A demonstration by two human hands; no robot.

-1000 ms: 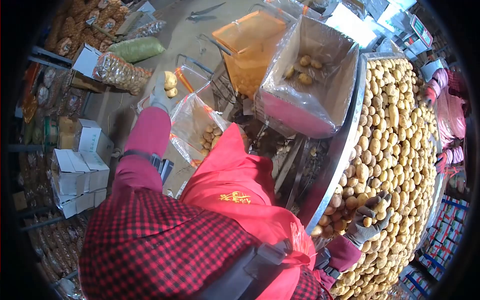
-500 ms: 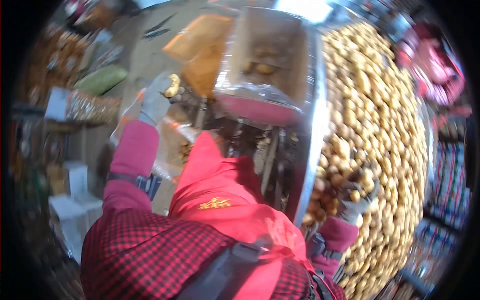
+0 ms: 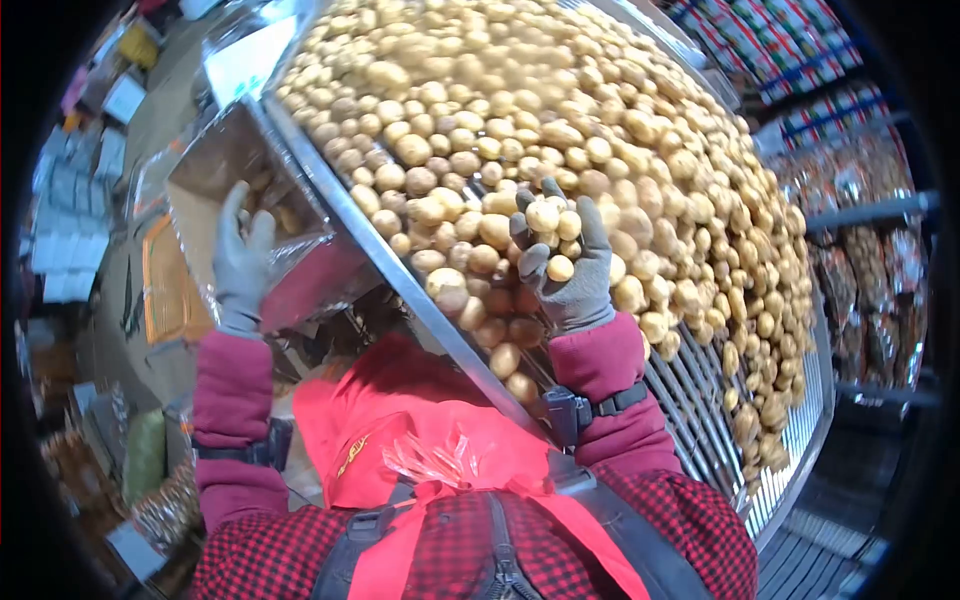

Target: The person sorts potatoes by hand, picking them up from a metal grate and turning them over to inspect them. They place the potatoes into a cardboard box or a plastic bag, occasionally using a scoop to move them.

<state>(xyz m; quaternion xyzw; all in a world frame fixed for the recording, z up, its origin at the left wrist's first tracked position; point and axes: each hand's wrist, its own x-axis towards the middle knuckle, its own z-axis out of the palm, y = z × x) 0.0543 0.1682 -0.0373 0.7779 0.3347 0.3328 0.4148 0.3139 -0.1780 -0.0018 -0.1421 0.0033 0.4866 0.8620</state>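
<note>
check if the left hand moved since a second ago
Yes. The left hand was apart from the lined box; now it is at its edge, nearer the table rim.

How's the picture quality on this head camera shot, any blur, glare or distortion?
Head view: sharp, no motion blur on the right hand or the potatoes it cups; fisheye curves the scene and blackens the corners; the pale sheet at top left is blown out; the left hand is evenly lit.

potatoes [image 3: 560, 130] on sorting table [image 3: 400, 290] | lined box [image 3: 290, 270] left of table | shelves [image 3: 860, 110] behind
</note>
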